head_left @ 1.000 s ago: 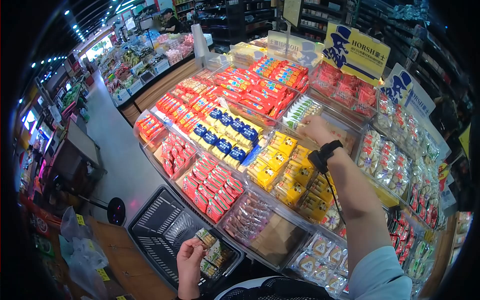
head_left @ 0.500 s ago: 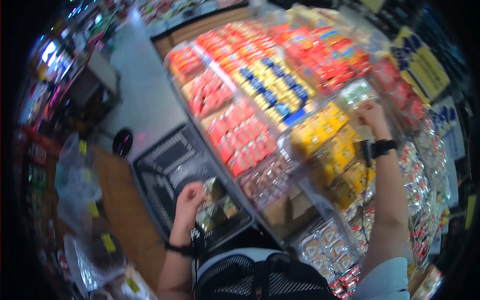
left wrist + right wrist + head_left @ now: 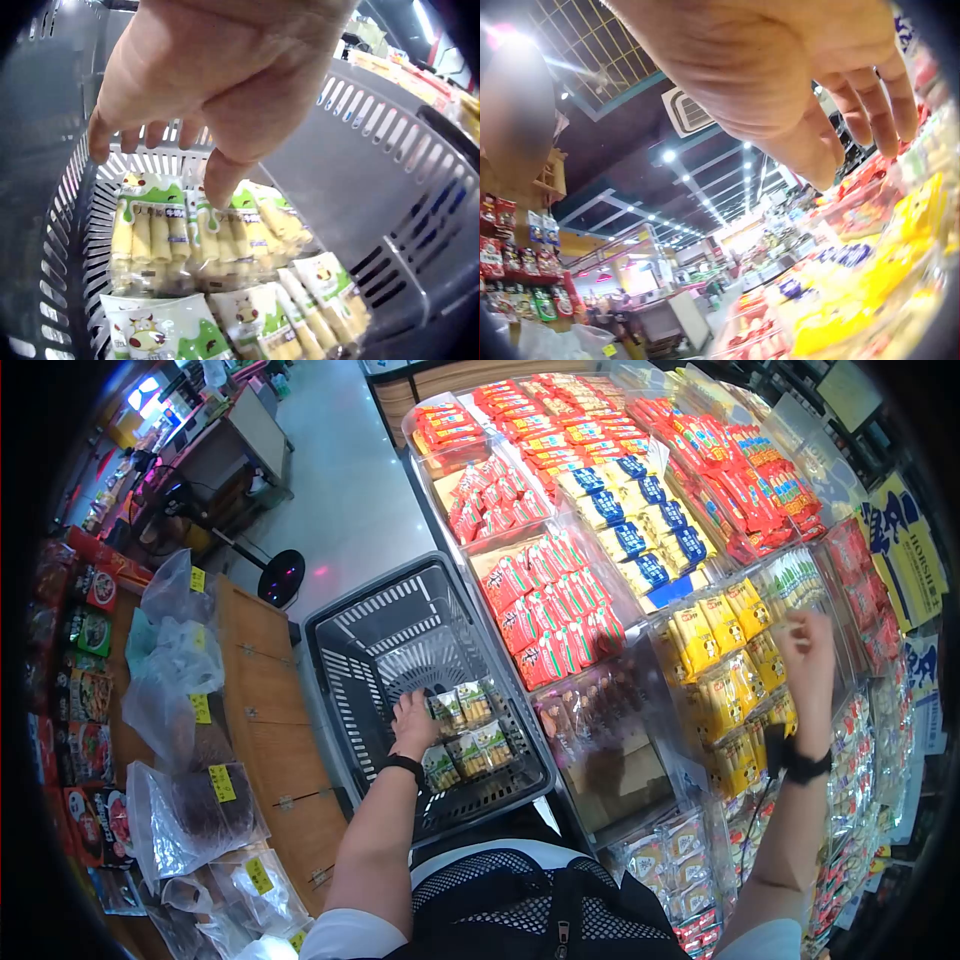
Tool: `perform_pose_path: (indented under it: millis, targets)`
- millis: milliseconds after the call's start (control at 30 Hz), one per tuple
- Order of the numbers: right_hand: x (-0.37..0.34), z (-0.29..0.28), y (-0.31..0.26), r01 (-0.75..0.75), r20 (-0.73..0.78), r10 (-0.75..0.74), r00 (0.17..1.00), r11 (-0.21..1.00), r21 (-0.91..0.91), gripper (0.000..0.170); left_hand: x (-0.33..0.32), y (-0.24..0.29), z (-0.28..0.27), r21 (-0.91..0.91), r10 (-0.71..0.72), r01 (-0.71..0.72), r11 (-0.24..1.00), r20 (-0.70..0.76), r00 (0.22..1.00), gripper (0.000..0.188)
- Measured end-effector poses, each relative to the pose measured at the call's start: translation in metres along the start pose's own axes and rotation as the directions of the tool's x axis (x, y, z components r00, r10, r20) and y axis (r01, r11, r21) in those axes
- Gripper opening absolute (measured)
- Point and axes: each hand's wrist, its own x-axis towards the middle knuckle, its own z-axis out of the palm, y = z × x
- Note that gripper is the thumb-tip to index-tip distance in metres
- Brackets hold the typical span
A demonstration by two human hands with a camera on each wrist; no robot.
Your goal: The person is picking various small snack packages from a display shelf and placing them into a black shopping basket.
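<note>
My left hand (image 3: 412,724) reaches into a dark grey shopping basket (image 3: 372,590), fingers spread and relaxed, nothing in its grasp. Below it lie several clear packs of rolled wafer sticks (image 3: 154,225) with white and green cow-print labels, in two rows on the basket floor. The left wrist view shows the thumb tip overlapping one pack. My right hand (image 3: 808,650) hovers over the display, near a bin of white and green packs (image 3: 792,580). Its fingers are loosely bent with nothing visible between them; the right wrist view shows them above the yellow packs (image 3: 900,247).
Clear-walled bins hold red packs (image 3: 545,600), blue and yellow packs (image 3: 640,525) and other snacks. The basket stands against the display's near side. On the left is a wooden cabinet (image 3: 275,730) beside bagged goods (image 3: 190,810). A round black stand base (image 3: 282,577) is on the floor.
My left hand has let go of the wafer pack and moved lower into the basket, its fingers now spread. My right hand has drawn back slightly from the white and green packs. The head view has turned downward and left.
</note>
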Motion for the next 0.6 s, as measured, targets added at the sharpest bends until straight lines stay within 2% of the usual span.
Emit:
perform_pose_path:
  millis: [33,100,133,167,233,300,433,567,600]
  targets:
    - [-0.015,0.005,-0.015,0.067,0.034,-0.068,0.997,0.997,0.024,0.026,0.006,-0.005,0.008,0.031,-0.022,0.024,0.999,-0.050,0.998,0.079]
    - [-0.042,0.018,-0.047,0.144,0.087,-0.150,0.985,0.987,0.065,0.027,0.017,-0.015,0.018,0.031,-0.075,0.076,0.997,-0.023,0.997,0.079]
    - [-0.052,0.025,-0.057,0.162,0.128,-0.178,0.976,0.979,0.123,0.026,0.019,-0.020,0.019,0.017,-0.113,0.112,0.994,0.056,0.992,0.079]
    - [-0.063,0.033,-0.065,0.176,0.169,-0.207,0.964,0.967,0.184,0.026,0.021,-0.023,0.019,0.008,-0.150,0.151,0.989,0.135,0.979,0.080]
    - [-0.087,0.050,-0.078,0.106,0.227,-0.155,0.961,0.972,0.211,0.023,0.022,-0.024,0.013,0.039,-0.139,0.134,0.990,0.154,0.978,0.082]
    - [-0.104,0.060,-0.094,-0.070,0.364,-0.032,0.931,0.962,0.262,0.021,0.026,-0.033,0.012,0.033,-0.062,0.057,0.998,0.205,0.977,0.086]
    - [-0.126,0.075,-0.108,-0.066,0.423,-0.068,0.903,0.954,0.294,0.020,0.018,-0.035,-0.002,-0.012,0.025,-0.023,1.000,0.195,0.981,0.068]
    - [-0.134,0.077,-0.114,-0.073,0.449,-0.078,0.890,0.948,0.308,0.020,-0.002,-0.032,-0.017,-0.080,0.039,-0.025,0.996,0.187,0.981,0.059]
    - [-0.136,0.077,-0.114,-0.078,0.452,-0.082,0.888,0.943,0.324,0.020,-0.010,-0.034,-0.024,-0.128,0.137,-0.120,0.984,0.139,0.981,0.059]
